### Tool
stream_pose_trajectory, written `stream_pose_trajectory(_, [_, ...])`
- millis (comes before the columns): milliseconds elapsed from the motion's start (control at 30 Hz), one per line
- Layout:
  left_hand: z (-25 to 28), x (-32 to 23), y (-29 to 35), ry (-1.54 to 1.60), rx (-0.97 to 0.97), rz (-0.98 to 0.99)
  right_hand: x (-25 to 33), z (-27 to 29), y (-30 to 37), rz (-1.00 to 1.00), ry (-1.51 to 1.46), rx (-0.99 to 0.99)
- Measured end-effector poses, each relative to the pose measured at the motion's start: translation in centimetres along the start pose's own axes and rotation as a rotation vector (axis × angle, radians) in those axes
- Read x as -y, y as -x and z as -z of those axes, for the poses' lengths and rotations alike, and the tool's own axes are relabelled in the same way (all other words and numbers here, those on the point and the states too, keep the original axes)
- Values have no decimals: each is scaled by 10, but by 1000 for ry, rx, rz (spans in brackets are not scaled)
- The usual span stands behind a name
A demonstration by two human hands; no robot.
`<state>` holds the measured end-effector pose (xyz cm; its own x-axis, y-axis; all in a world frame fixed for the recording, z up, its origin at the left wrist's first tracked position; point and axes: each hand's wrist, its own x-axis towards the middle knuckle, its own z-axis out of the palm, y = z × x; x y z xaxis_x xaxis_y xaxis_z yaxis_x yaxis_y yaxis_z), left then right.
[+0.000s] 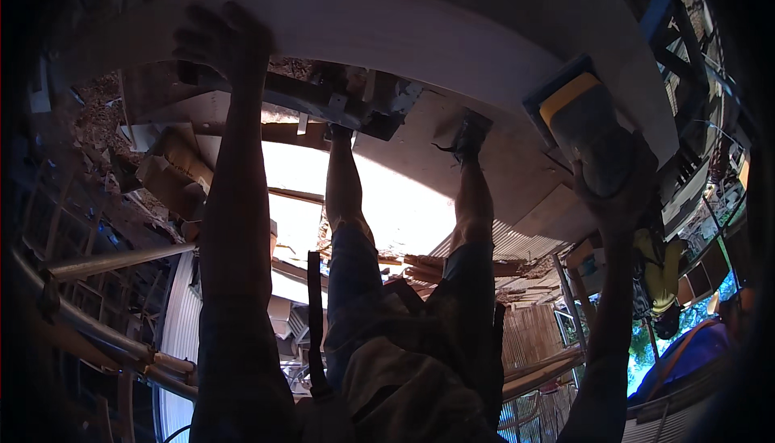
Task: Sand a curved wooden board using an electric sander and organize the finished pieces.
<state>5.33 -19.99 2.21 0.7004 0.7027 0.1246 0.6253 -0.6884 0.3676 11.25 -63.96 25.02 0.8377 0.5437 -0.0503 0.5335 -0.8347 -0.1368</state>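
My left hand (230, 43) lies with its fingers spread on a long pale board (363, 19) that curves across the upper part of the view. Toward the board's right end, my right hand (617, 193) is wrapped round the rear of a power sander (593, 132). The tool has a dark body with an orange-yellow band and a flat rectangular base, which appears to rest on the board. Shadow hides most of my right fingers.
Below the board runs a dark metal beam (331, 106). A blue metal frame (650, 3) stands at the upper right. Poles (121, 265), a cardboard box (173, 164) and wood scraps (432, 269) lie about. Someone in yellow clothing (662, 273) is at the right.
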Motion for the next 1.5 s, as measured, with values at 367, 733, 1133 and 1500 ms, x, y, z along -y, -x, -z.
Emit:
stream_pose_trajectory(367, [0,-9,7,93,-199,-258,31,-22,-31,241,36,189])
stream_pose_trajectory(733, [-3,1,5,84,-167,-157,39,-32,-40,194,57,277])
stream_pose_trajectory(1133, [0,-2,3,125,-184,-196,97,-54,-85,316,-24,262])
stream_pose_trajectory(1500, [-2,4,1,179,-109,-52,91,-49,-89,204,9,261])
